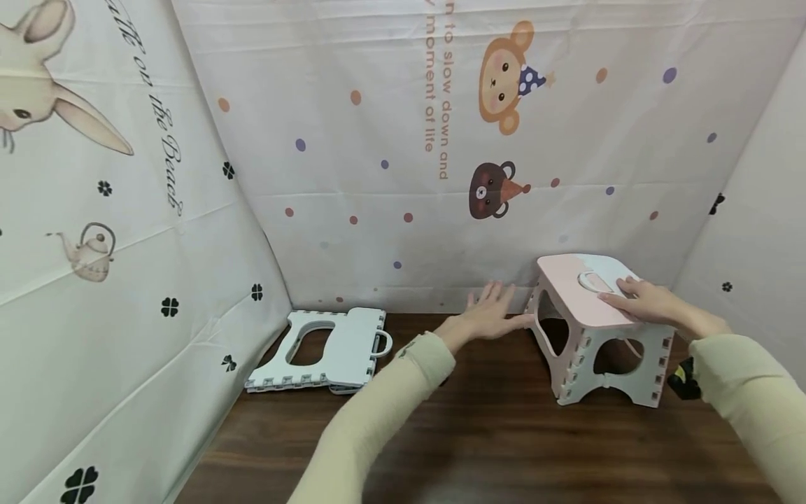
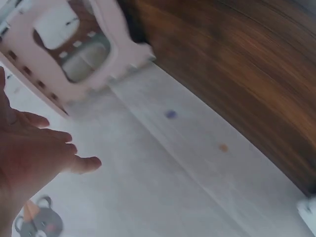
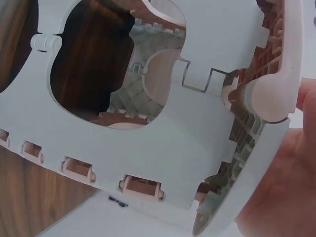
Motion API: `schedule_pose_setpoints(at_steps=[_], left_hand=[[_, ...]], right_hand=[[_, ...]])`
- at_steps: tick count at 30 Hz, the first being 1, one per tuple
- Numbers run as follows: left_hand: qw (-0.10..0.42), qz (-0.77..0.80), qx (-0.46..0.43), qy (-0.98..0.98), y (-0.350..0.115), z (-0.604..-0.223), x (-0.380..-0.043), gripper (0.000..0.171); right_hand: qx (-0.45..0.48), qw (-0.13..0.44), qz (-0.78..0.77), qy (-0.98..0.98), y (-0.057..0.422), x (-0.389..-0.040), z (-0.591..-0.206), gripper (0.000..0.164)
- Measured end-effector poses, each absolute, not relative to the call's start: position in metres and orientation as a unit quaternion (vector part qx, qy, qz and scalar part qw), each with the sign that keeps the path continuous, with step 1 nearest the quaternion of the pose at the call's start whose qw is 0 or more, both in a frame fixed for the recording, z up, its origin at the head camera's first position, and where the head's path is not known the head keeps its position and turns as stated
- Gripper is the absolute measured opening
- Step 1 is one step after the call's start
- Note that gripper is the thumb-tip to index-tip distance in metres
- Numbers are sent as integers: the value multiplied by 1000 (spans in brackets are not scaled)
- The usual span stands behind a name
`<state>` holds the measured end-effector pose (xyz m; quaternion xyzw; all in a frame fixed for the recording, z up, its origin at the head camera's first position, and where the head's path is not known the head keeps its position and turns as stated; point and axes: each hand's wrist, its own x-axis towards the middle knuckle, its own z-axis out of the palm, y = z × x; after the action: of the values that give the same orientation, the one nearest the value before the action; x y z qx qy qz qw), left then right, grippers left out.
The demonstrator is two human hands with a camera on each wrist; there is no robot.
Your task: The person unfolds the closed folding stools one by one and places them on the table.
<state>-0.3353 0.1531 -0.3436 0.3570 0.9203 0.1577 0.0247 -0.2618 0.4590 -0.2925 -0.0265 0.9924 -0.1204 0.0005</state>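
Note:
A pink and white folding step stool [image 1: 582, 294] stands unfolded at the right, close to the back cloth. On its top lies my right hand [image 1: 651, 302], its fingers spread beside the oval carry handle [image 1: 594, 282]. From the right wrist view, the stool's white side panel [image 3: 187, 148] fills most of the picture, and the hand [image 3: 284, 182] is partly hidden behind the top's edge. My left hand [image 1: 485, 316] is held out with fingers extended and nothing in it, near the stool's left side. The left wrist view shows that hand [image 2: 37, 153] apart from the pink leg panel [image 2: 79, 49].
A second, white folding stool [image 1: 346, 350] lies folded flat on the dark wooden floor [image 1: 491, 448] at the left. Printed white cloth [image 1: 378, 245] hangs behind and along both sides. A small black and yellow object [image 1: 685, 380] shows beside the right sleeve.

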Motion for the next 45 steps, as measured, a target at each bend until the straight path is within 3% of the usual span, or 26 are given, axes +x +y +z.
schedule_pose_setpoints(at_steps=[5,9,12,16,19,22,25,34,45], left_hand=[[17,110,340,934,107,-348,-347,82],[22,75,302,950,45,-347,-357,94],[68,54,247,965,-14,-345,-362,101],[167,-25,177,970,-87,-345,-360,97],[225,-67,144,961,-127,-352,-355,95],[249,-51,123,959,-152,-364,-349,96],[234,-26,129,963,-164,-376,-347,85],[138,14,178,974,-172,-404,-348,23],[121,81,227,963,-178,-416,-363,45]], right_hand=[[-21,6,-126,992,474,-256,-289,82],[-15,11,-128,992,474,-255,-284,83],[-15,13,-122,992,470,-257,-280,82],[-14,15,-110,994,468,-259,-276,82],[-15,13,-96,995,468,-259,-274,82],[-14,4,-81,997,468,-260,-272,81],[-11,-18,-74,997,464,-262,-270,79],[-27,-60,-118,991,442,-258,-267,71],[-53,-129,-135,981,424,-250,-276,53]])
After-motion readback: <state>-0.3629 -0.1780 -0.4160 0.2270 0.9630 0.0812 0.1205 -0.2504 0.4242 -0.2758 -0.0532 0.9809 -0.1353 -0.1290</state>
